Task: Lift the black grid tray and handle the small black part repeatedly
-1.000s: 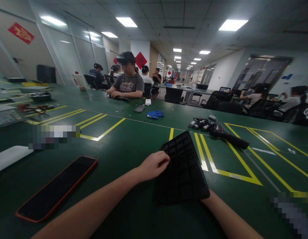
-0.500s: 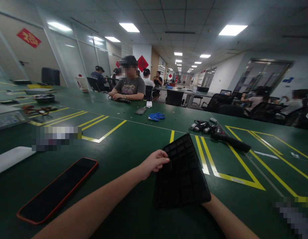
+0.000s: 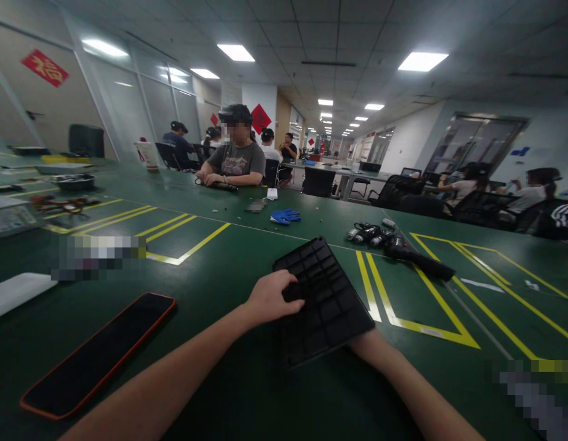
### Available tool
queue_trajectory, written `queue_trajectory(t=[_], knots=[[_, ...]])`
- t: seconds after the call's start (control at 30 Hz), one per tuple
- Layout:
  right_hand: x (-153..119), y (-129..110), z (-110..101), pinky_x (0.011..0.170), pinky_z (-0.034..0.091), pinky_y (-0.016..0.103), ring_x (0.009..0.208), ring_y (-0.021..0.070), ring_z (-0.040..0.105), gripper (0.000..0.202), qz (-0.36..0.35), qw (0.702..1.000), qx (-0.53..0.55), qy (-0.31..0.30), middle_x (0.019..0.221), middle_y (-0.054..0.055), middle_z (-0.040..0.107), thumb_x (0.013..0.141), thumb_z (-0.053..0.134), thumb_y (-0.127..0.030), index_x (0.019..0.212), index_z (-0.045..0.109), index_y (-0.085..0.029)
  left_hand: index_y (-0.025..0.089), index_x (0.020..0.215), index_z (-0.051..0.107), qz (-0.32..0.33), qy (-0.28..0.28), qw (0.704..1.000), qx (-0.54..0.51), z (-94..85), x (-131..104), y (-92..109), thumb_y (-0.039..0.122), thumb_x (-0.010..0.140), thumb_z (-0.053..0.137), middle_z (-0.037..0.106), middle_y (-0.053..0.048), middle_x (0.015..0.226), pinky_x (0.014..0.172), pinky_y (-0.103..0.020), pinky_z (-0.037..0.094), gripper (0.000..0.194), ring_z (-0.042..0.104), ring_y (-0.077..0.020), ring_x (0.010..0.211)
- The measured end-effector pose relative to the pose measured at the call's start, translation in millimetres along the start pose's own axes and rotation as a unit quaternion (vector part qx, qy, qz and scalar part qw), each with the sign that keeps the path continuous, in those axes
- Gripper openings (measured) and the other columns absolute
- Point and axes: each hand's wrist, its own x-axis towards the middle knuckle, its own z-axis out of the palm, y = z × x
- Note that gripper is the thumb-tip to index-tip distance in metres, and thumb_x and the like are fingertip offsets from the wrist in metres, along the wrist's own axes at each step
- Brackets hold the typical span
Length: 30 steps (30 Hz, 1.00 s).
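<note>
A black tray with a grid of compartments is held tilted above the green table. My right hand grips its lower right edge from beneath, and its fingers are hidden behind the tray. Over the tray's left part is my left hand, thumb and forefinger apart, the other fingers hidden; whether it touches the tray or holds something small is unclear. To the left lies a phone with an orange-red edge.
Beyond the tray lie a blue glove, a bundle of black cables and a black tube-like object. A person sits across the table. A white object is at the left.
The tray has shifted left and turned so its face shows more. My left hand's thumb and forefinger have spread apart, and my right hand has moved up and left.
</note>
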Motion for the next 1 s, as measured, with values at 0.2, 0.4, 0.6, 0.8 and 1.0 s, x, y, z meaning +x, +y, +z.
queue_trajectory(t=[0.2, 0.4, 0.6, 0.8, 1.0], knots=[[12.1, 44.3, -33.5, 0.088, 0.039, 0.041, 0.103, 0.0269, 0.047, 0.046, 0.134, 0.983, -0.121, 0.038, 0.112, 0.01, 0.059, 0.082, 0.049, -0.032, 0.125, 0.047, -0.017, 0.014, 0.097, 0.059, -0.195, 0.055, 0.967, 0.152, -25.2, 16.8, -57.8, 0.051, 0.074, 0.047, 0.063, -0.009, 0.1, 0.074, -0.032, 0.044, 0.045, 0.059, -0.0235, 0.09], [9.9, 68.6, -35.6, 0.08, 0.042, 0.039, 0.097, 0.0294, 0.05, 0.041, 0.215, 0.954, -0.21, 0.01, 0.111, 0.011, 0.06, 0.082, 0.046, -0.035, 0.117, 0.052, -0.014, 0.012, 0.09, 0.063, -0.287, -0.016, 0.933, 0.217, -38.9, 23.0, -98.1, 0.054, 0.071, 0.046, 0.063, -0.015, 0.099, 0.069, -0.034, 0.046, 0.049, 0.06, -0.0293, 0.091], [10.2, 63.0, -33.2, 0.081, 0.042, 0.044, 0.099, 0.0314, 0.049, 0.043, 0.206, 0.946, -0.247, 0.037, 0.111, 0.013, 0.059, 0.08, 0.047, -0.039, 0.114, 0.054, -0.014, 0.005, 0.099, 0.062, -0.208, 0.045, 0.941, 0.264, -37.2, 24.9, -81.1, 0.037, 0.086, 0.03, 0.062, -0.019, 0.097, 0.076, -0.038, 0.046, 0.047, 0.059, -0.0291, 0.092], [9.9, 35.2, -24.5, 0.101, 0.024, 0.056, 0.12, 0.0324, 0.036, 0.043, 0.084, 0.95, -0.27, 0.131, 0.125, 0.015, 0.049, 0.083, 0.043, -0.037, 0.117, 0.051, -0.013, 0.01, 0.131, 0.041, 0.024, 0.001, 0.991, 0.131, 8.2, 13.0, -15.4, -0.001, 0.077, 0.03, 0.054, -0.014, 0.121, 0.093, -0.032, 0.04, 0.056, 0.051, -0.0196, 0.11], [0.5, -10.2, 1.0, 0.105, 0.029, 0.046, 0.127, 0.0262, 0.035, 0.05, -0.027, 0.986, -0.163, -0.018, 0.136, 0.009, 0.043, 0.087, 0.036, -0.044, 0.129, 0.043, -0.017, 0.014, 0.129, 0.046, 0.086, -0.106, 0.99, 0.024, 36.9, 3.6, 1.2, 0.001, 0.077, 0.034, 0.047, -0.009, 0.134, 0.106, -0.037, 0.028, 0.054, 0.037, -0.0183, 0.126]])
